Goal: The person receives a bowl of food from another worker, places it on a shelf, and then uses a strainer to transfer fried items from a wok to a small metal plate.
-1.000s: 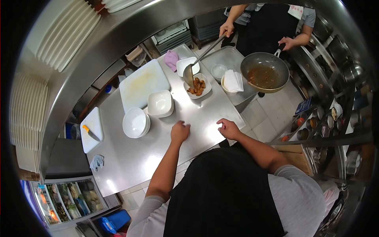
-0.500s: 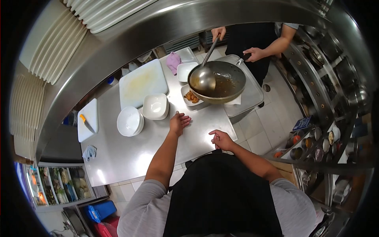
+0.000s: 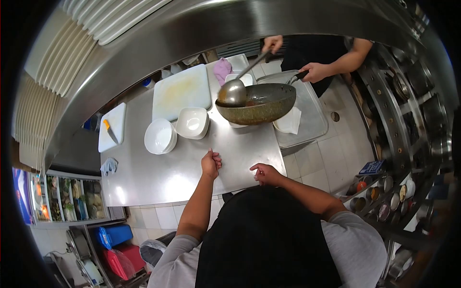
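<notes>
My left hand [image 3: 211, 163] rests on the steel table [image 3: 158, 177], fingers loosely curled, holding nothing. At the table's near edge, my right hand [image 3: 264, 174] hovers with curled fingers and is empty too. Across the table another person tilts a wok [image 3: 257, 104] over the spot where a white dish stood, one hand [image 3: 315, 72] on its handle. Their other hand [image 3: 273, 43] works a ladle [image 3: 234, 92] at the wok's rim. The dish is hidden behind the wok.
Two stacks of white bowls, round [image 3: 160, 136] and square [image 3: 192, 123], sit ahead of my left hand. Behind them lies a white cutting board [image 3: 181, 92]; a smaller board with a knife [image 3: 110, 131] is at left. A steel tray [image 3: 307, 115] holds a folded cloth [image 3: 289, 121].
The other person has tipped the wok further over the dish, hiding it, and moved the ladle to the rim. My hands have drawn back toward the table's near edge.
</notes>
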Available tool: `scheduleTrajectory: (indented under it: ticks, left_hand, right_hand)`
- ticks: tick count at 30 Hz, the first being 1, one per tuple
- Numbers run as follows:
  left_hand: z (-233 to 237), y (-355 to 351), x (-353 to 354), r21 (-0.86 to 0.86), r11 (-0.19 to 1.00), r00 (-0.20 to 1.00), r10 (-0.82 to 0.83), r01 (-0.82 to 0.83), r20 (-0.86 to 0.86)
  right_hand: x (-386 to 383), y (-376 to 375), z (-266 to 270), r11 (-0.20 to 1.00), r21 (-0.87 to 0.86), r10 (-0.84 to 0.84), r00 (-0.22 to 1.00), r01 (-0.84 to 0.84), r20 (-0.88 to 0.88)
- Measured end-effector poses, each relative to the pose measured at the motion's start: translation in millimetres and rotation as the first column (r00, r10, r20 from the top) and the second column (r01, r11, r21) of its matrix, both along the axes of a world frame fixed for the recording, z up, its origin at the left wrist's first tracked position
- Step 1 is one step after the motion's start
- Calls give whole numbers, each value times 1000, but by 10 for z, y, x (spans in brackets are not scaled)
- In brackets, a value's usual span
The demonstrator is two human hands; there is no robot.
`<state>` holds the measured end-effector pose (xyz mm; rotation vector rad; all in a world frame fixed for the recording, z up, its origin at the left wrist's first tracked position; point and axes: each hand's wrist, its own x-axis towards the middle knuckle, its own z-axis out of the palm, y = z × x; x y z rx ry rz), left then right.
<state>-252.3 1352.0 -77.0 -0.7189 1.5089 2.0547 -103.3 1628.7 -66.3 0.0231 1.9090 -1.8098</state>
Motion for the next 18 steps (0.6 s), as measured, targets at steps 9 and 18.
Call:
scheduleTrajectory:
  ticks: [9, 18]
  left_hand:
    - [14, -20, 0, -9, 1000, 1000, -1, 1, 0]
    - [49, -95, -21, 97, 995, 999, -35, 33, 11]
  right_hand:
    - [-50, -15, 112, 997, 47, 55, 998, -56, 22]
    - [-99, -13, 117, 998, 27, 60, 996, -62, 66]
